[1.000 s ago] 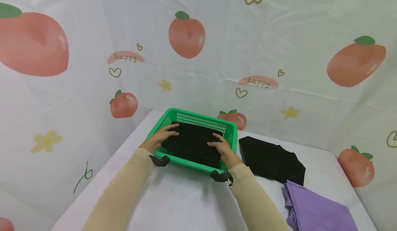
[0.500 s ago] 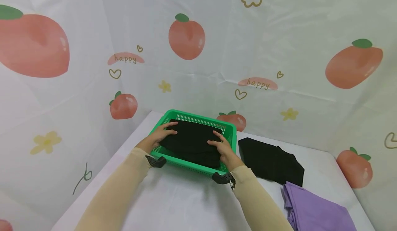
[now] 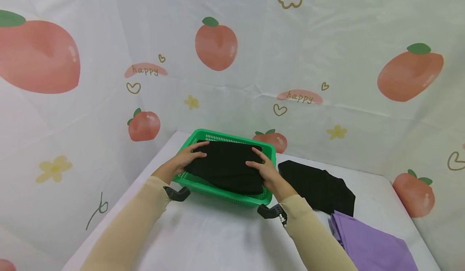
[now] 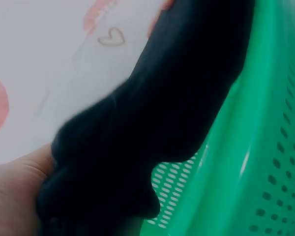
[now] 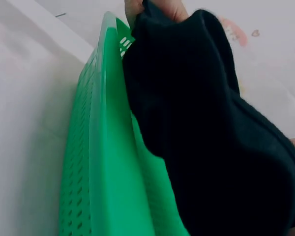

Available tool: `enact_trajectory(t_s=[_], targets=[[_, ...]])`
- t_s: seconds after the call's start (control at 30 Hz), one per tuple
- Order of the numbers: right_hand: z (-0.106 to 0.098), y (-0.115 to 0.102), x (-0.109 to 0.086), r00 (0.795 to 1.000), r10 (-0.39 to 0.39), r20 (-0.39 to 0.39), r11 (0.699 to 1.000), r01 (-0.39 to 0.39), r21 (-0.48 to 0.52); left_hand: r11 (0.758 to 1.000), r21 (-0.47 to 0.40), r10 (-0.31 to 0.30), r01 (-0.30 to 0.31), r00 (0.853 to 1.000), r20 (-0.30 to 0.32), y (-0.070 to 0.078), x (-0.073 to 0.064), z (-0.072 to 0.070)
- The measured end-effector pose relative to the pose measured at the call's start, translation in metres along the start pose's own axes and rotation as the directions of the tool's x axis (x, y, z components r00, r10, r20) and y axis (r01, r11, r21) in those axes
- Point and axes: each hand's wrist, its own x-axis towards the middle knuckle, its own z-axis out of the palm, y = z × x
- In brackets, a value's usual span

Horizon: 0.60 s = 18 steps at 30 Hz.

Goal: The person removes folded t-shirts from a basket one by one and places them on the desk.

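Observation:
A folded black cloth (image 3: 227, 164) spans the green plastic basket (image 3: 221, 190) in the head view. My left hand (image 3: 183, 160) grips its left end, thumb and forefinger lying over the top. At the other end my right hand (image 3: 269, 173) holds it the same way, the remaining fingers hidden by the cloth. In the left wrist view the cloth (image 4: 137, 108) sags in soft folds above the basket wall. Bare green basket floor shows beneath the cloth (image 5: 201, 123) in the right wrist view.
Right of the basket, a second black cloth (image 3: 316, 186) lies flat on the white table (image 3: 214, 230). Nearer, at the right, is a folded purple cloth (image 3: 374, 242). A fruit-printed white curtain (image 3: 247, 61) hangs behind and along the sides.
The black cloth has risen in the basket, its front edge pulling up from the near wall. My left hand shifts slightly left, my right hand slightly right.

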Motion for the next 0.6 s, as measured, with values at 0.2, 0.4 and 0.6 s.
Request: enact_trajectory(t_s=[0.2,0.4,0.6], targets=[[-0.012,-0.006,-0.016,0.999,0.003,0.047,1.0,-0.003,-0.001,0.984,0.167,0.059,-0.063,0.998,0.033,0.011,-0.011,0.007],[-0.024,-0.008,-0.032,0.997,-0.018,0.074,1.0,0.018,-0.006,0.96,0.241,0.143,-0.146,0.989,0.03,0.015,-0.017,0.021],[-0.041,-0.006,-0.047,0.996,-0.01,0.091,1.0,0.012,-0.027,0.954,0.262,0.145,-0.148,0.989,0.029,0.01,-0.022,0.039]])
